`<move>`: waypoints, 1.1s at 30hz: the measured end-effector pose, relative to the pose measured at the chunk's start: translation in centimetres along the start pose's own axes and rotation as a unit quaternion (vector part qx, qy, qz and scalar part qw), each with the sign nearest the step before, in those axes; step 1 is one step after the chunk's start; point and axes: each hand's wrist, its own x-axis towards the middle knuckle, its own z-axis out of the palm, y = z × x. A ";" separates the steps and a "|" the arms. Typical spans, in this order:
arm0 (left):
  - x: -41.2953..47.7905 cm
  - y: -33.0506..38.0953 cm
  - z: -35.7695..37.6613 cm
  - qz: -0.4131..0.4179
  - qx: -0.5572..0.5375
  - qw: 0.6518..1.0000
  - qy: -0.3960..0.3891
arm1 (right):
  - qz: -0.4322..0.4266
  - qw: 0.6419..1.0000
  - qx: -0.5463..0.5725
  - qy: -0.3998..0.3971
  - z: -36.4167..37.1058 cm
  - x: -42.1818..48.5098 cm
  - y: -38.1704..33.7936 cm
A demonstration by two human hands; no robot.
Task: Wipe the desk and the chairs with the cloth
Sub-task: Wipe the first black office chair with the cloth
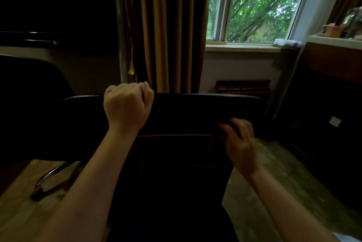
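gripping chair backrest [186, 112] top edge: left hand [127, 104] | right hand [240, 140]: blurred against backrest, grip unclear

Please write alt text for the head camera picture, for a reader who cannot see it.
A person's left hand grips the top edge of a black chair, while the blurred right hand touches its back lower down. Behind are a brown curtain and a window.

Both bare forearms are reaching forward. The left hand [127, 104] is curling its fingers over the top edge of the chair back [195, 108], knuckles up. The right hand [240, 141] is lying lower, palm down and blurred, with its fingers bent; its grasp is unclear.
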 end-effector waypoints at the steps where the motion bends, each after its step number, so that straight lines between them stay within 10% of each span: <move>1: 0.0 0.1 0.0 0.002 -0.001 1.000 0.001 | 0.024 0.999 0.001 0.031 -0.4 0.9 0.1; 8: 0.1 1.1 0.4 -0.003 0.013 1.000 0.002 | 0.226 0.961 0.029 0.156 1.5 2.4 -3.7; 13: 0.2 0.9 0.4 -0.002 0.010 1.000 -0.002 | 0.083 0.994 0.065 0.036 3.0 0.8 -5.5; 20: 0.4 1.4 0.8 0.001 0.030 0.999 0.013 | 0.212 0.962 0.075 0.158 0.8 6.2 -6.7; 26: 0.2 0.9 0.4 0.001 0.038 0.999 -0.002 | 0.036 0.994 0.103 0.005 3.6 1.4 -7.1; 33: 1.5 -1.1 -1.5 0.059 -0.051 0.986 -0.145 | 0.086 0.981 0.092 0.150 0.1 9.1 -8.0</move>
